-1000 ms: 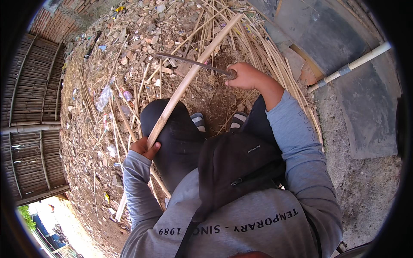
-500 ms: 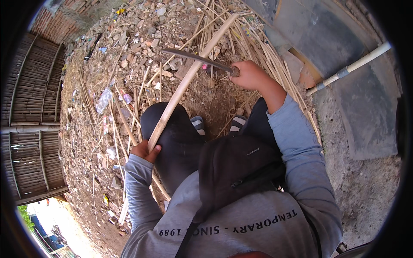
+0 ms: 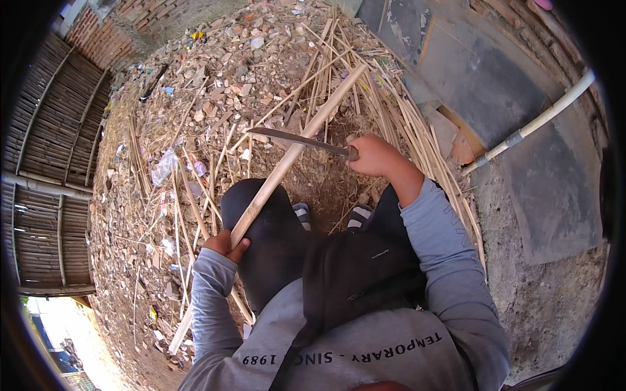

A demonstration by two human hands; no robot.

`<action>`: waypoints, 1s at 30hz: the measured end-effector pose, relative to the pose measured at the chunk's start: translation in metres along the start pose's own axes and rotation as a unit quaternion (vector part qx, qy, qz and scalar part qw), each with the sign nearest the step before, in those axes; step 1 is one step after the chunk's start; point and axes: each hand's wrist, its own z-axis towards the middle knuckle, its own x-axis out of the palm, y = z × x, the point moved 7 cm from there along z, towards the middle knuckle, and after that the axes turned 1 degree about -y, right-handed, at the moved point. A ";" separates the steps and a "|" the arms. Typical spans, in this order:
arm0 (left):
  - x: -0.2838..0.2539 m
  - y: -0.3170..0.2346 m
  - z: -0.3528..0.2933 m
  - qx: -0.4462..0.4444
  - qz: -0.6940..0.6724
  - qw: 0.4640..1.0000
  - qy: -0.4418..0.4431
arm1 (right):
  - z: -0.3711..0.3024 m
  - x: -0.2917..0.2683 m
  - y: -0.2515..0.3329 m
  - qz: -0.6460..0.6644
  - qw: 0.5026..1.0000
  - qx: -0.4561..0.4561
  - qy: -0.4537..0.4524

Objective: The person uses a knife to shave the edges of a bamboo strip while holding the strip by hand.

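A long pale bamboo strip slants from my left side up toward the far right, passing over my left knee. My left hand is closed round its lower part, with the thumb on top. In my right hand is the handle of a machete; its dark blade points left. The blade crosses the strip above its middle and appears to lie against it. The strip's lower end shows beyond my left forearm.
Split bamboo strips lie piled ahead and to the right. Rubble and scraps cover the ground. A plastic bag lies at left, near a bamboo wall. At right are dark panels and a pale pole.
The machete and my right hand have come lower, nearer my body, with the blade still across the strip. My view has also shifted a little; the left hand keeps its grip.
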 end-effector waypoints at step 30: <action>-0.006 -0.007 0.005 0.005 0.038 0.999 0.021 | 0.005 0.000 -0.025 0.069 0.992 0.100 0.041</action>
